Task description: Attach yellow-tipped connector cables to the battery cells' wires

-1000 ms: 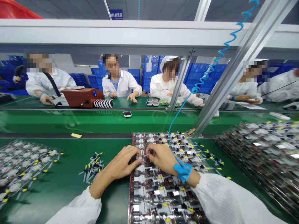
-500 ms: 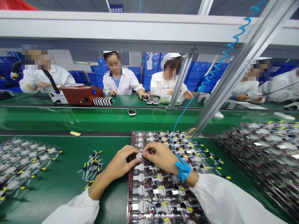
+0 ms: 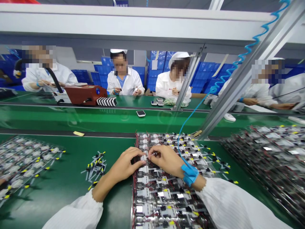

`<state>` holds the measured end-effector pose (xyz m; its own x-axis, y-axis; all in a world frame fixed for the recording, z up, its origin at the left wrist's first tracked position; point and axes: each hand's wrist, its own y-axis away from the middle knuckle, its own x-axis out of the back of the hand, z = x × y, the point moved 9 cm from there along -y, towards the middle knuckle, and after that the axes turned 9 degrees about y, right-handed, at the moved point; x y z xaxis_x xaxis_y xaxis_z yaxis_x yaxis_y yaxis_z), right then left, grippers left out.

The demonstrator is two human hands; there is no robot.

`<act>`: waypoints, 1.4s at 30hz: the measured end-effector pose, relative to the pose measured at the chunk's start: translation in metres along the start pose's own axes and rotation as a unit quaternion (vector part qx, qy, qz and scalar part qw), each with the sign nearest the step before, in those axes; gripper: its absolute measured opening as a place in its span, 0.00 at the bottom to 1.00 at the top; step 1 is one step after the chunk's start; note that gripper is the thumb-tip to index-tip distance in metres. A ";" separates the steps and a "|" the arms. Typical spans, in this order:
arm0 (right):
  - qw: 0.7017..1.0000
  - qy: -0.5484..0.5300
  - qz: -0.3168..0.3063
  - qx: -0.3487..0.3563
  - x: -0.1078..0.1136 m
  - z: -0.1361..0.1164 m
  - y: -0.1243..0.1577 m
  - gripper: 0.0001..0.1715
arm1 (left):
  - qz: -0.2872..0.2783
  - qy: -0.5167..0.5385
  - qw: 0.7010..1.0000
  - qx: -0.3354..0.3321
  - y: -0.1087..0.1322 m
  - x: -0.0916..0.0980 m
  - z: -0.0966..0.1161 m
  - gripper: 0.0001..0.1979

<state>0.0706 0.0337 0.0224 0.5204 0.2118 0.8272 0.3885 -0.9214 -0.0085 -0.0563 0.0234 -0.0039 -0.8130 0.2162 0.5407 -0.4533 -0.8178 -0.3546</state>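
A clear plastic tray [image 3: 140, 219] runs away from me, filled with rows of small white parts with red wires, black pieces and yellow tips. My left hand [image 3: 127, 163] reaches over its left edge, thumb and forefinger on either side of a small white part [image 3: 143, 158] in the tray. Just to the right, my right hand [image 3: 164, 159] is closed in a pinch at the same part. What lies between those fingertips is too small to make out. A blue wrist strap [image 3: 190, 175] with a coiled cord circles my right wrist.
Loose grey strips with yellow tips [image 3: 95, 168] lie left of my left hand. A filled tray [image 3: 26, 162] stands far left; stacked trays [image 3: 269, 165] stand right. Behind run a green belt [image 3: 114, 122] and a metal post [image 3: 221, 98]. Co-workers sit opposite; a hand [image 3: 3, 183] shows at the left edge.
My view has shifted slightly. Both my hands stay at the same spot, the right fingers a little more curled. A co-worker opposite has drawn a hand back from the small grey cases.
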 end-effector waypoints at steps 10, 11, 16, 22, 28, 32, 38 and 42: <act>0.961 -0.272 -0.017 0.052 0.036 -0.004 0.025 0.09 | -0.014 -0.009 1.000 -0.007 0.000 -0.001 0.000 0.11; 0.950 -0.307 -0.022 0.049 0.041 -0.005 0.031 0.10 | -0.012 -0.009 1.000 -0.011 0.000 -0.001 0.000 0.11; 0.932 -0.359 -0.021 0.052 0.059 -0.011 0.054 0.16 | -0.005 -0.011 1.000 -0.014 -0.001 0.001 -0.002 0.12; 0.940 -0.324 0.032 0.105 0.075 -0.021 0.071 0.12 | -0.007 -0.025 1.000 -0.006 -0.002 0.003 -0.003 0.12; 0.969 -0.113 0.190 0.115 0.098 -0.033 0.098 0.05 | -0.006 -0.028 1.000 0.000 -0.001 0.002 -0.005 0.11; 0.966 -0.048 0.226 0.118 0.101 -0.040 0.107 0.05 | -0.010 -0.028 1.000 0.002 -0.001 0.002 -0.006 0.11; 0.963 -0.020 0.246 0.105 0.104 -0.043 0.109 0.04 | -0.005 -0.030 1.000 -0.001 -0.002 0.003 -0.003 0.11; 0.960 -0.017 0.262 0.093 0.105 -0.042 0.111 0.04 | -0.003 -0.031 1.000 -0.005 -0.002 0.003 -0.003 0.12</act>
<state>0.1366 -0.0604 0.1321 0.7055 -0.2517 0.6625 0.1933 -0.8311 -0.5215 -0.0588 0.0269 -0.0041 -0.7870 0.1871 0.5879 -0.4609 -0.8118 -0.3586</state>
